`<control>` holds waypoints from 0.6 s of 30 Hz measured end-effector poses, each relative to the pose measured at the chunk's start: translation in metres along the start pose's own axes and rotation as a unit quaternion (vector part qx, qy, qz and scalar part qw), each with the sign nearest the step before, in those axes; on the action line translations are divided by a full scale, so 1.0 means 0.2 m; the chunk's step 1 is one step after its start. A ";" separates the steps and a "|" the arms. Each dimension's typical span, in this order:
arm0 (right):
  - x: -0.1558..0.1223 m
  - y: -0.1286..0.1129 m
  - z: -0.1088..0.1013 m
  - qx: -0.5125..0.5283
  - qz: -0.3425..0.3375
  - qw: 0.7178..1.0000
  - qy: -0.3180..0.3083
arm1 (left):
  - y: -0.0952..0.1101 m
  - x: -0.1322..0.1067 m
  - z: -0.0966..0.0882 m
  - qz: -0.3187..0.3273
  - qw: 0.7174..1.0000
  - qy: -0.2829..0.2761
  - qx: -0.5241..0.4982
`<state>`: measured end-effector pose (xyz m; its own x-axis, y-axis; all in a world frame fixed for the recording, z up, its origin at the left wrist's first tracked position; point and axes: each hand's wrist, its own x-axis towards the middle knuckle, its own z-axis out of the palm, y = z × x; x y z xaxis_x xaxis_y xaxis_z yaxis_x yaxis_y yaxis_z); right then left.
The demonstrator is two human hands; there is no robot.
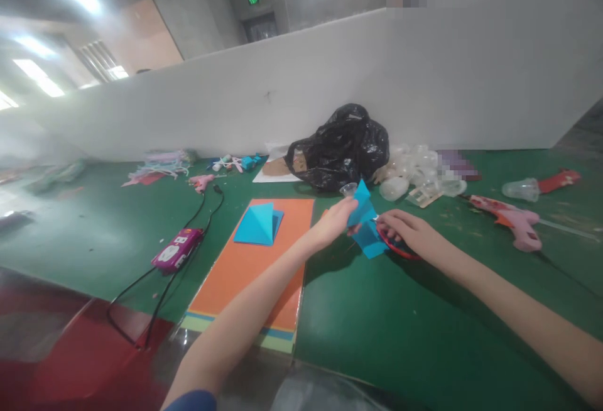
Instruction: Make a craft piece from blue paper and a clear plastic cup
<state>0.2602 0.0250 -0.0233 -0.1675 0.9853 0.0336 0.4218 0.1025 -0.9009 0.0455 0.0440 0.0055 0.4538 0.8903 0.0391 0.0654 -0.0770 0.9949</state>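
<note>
My left hand [338,219] is closed on a folded piece of blue paper [370,239], held up above the table right of the orange sheets. My right hand [402,227] grips a pair of red-handled scissors [404,252], whose short visible blades meet the paper's edge. Part of the paper hangs below the scissors. Most of the blades is hidden by the paper and my fingers. Another folded blue paper [254,225] lies on the stack of orange paper [268,276] to the left.
A black plastic bag [342,147] and clear plastic cups [396,188] sit along the white partition [226,109]. At right lies a pink glue gun [511,219]; at left, a purple power strip [178,249] with a black cord near another pink glue gun [202,181].
</note>
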 end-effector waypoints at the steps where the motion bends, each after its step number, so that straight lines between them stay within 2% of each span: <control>1: 0.00 -0.01 0.02 0.027 0.002 1.000 -0.011 | 0.00 -0.01 0.02 0.005 1.000 -0.013 0.021; 6: -0.02 -0.02 0.04 0.073 0.011 0.997 -0.033 | 0.01 -0.08 0.07 0.022 0.991 -0.045 0.122; 11: -0.03 -0.02 0.02 0.055 0.011 0.998 -0.025 | 0.00 -0.09 0.07 0.078 0.964 -0.050 0.251; 15: -0.03 -0.02 0.02 0.033 0.008 0.999 -0.020 | 0.01 -0.08 0.07 0.096 0.961 -0.051 0.253; 18: -0.03 -0.02 0.02 0.036 0.012 0.999 -0.026 | 0.02 -0.07 0.06 0.103 0.967 -0.020 0.231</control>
<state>0.2557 0.0182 -0.0220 -0.2055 0.9786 -0.0102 0.3614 0.0662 -0.9301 0.0500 0.0249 0.0071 0.5336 0.8167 0.2198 0.3555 -0.4524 0.8179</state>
